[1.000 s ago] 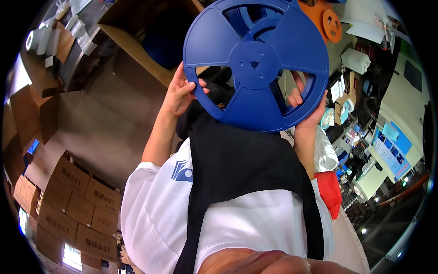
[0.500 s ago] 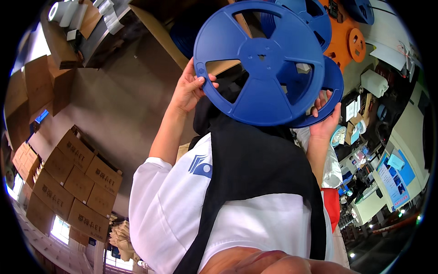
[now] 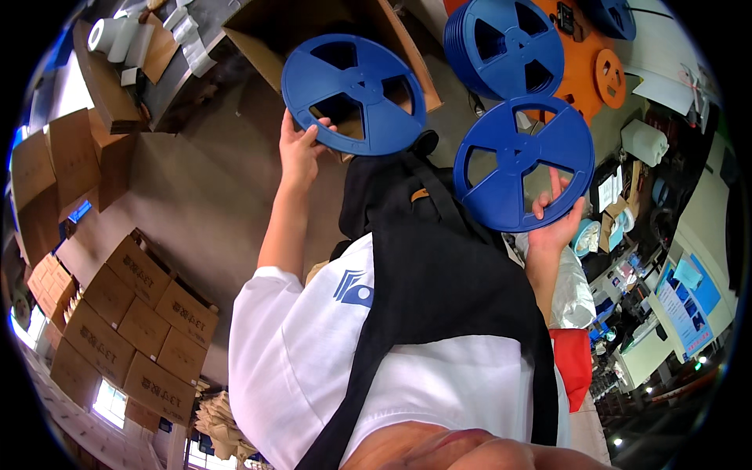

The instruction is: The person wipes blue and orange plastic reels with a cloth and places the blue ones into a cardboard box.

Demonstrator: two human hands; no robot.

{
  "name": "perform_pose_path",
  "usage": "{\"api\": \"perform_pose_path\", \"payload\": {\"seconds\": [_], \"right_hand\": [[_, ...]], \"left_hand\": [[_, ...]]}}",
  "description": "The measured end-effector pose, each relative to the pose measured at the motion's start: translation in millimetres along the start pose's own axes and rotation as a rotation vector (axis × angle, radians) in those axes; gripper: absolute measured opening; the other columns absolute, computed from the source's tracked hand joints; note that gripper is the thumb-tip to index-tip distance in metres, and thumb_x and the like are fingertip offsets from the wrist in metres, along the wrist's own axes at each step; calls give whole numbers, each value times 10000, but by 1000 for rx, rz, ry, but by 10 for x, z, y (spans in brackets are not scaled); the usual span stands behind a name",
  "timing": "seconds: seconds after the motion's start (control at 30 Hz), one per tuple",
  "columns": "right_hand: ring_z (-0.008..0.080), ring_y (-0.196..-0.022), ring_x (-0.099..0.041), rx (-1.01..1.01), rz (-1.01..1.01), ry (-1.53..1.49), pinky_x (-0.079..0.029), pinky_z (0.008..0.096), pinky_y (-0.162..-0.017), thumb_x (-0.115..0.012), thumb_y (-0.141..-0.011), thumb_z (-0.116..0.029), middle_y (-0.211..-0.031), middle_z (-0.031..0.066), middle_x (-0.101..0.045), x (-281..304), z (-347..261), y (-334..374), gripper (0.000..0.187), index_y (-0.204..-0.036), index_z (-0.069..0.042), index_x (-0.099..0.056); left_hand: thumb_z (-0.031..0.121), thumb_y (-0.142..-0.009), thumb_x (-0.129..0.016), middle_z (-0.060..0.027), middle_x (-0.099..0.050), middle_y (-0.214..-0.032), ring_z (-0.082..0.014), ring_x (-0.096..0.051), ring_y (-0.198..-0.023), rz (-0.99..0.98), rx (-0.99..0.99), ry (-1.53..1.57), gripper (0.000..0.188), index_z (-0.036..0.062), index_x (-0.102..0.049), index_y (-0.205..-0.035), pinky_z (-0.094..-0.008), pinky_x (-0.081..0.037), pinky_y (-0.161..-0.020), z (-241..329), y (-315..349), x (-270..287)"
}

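Note:
My left hand (image 3: 301, 155) grips the lower left rim of a blue plastic reel (image 3: 377, 124), thumb in front and fingers reaching through a cut-out. That reel is tilted in front of an open cardboard box (image 3: 270, 48), hiding part of its mouth. On the right, my right hand (image 3: 558, 222) is closed round the lower right rim of a second blue reel (image 3: 500, 194), with fingertips showing through its window. The two reels are apart. Beyond the right one stands a stack of similar blue reels (image 3: 509, 45).
An orange surface (image 3: 576, 110) carries the stack and an orange reel (image 3: 610, 79). Stacked cardboard cartons (image 3: 141, 337) stand at lower left. White rolls (image 3: 119, 39) lie on a table at far left. A white plastic jug (image 3: 644, 142) sits at the right.
The two reels, overlapping before, have come apart. My left hand has carried its reel up and left, toward the box; my right hand keeps the other nearly in place.

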State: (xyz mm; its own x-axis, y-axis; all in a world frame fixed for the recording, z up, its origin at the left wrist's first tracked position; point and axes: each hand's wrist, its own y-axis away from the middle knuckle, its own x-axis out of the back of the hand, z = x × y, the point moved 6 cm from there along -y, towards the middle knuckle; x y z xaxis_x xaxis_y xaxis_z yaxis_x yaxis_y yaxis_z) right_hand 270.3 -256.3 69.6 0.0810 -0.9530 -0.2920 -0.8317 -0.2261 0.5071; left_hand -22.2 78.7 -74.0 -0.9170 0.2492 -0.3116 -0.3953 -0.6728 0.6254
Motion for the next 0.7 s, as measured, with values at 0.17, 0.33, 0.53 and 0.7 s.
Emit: {"api": "perform_pose_path", "payload": {"seconds": [0.17,0.33,0.53,0.7], "right_hand": [[133,-529,-452,40,-149,-70,-331,230,-445,-372,-953,-432,-1464,247,-280,-149,-65,94,453,-1099,-35,-534],[109,-480,-397,27,-308,-319,-325,241,-465,-406,-949,-425,-1476,235,-266,-166,-218,146,440,-1098,-32,-533],[74,-422,-387,-75,-486,-571,-284,220,-428,-421,-962,-348,-1495,221,-230,-245,-197,224,336,-1058,-35,-495],[75,-411,-394,-133,-522,-571,-271,225,-414,-416,-966,-359,-1493,224,-231,-378,-164,278,332,-1032,-39,-474]], "left_hand": [[-11,-914,-491,-177,-560,-1118,-295,-596,-988,1,29,-130,766,262,-64,-1489,-420,-512,-813,-333,-651,-293],[373,-941,-519,-212,38,-1537,-314,-41,-1430,-78,77,-303,885,226,186,-1456,-455,-138,-1116,-438,-780,-757],[312,-991,-407,-182,-113,-1536,-250,-154,-1419,-89,-98,-379,664,92,-26,-1489,-328,-158,-1129,-387,-508,-859],[285,-997,-379,-141,-209,-1523,-273,-151,-1419,-29,-486,-510,550,34,-217,-1458,-351,-144,-1134,219,-179,-1009]]}}
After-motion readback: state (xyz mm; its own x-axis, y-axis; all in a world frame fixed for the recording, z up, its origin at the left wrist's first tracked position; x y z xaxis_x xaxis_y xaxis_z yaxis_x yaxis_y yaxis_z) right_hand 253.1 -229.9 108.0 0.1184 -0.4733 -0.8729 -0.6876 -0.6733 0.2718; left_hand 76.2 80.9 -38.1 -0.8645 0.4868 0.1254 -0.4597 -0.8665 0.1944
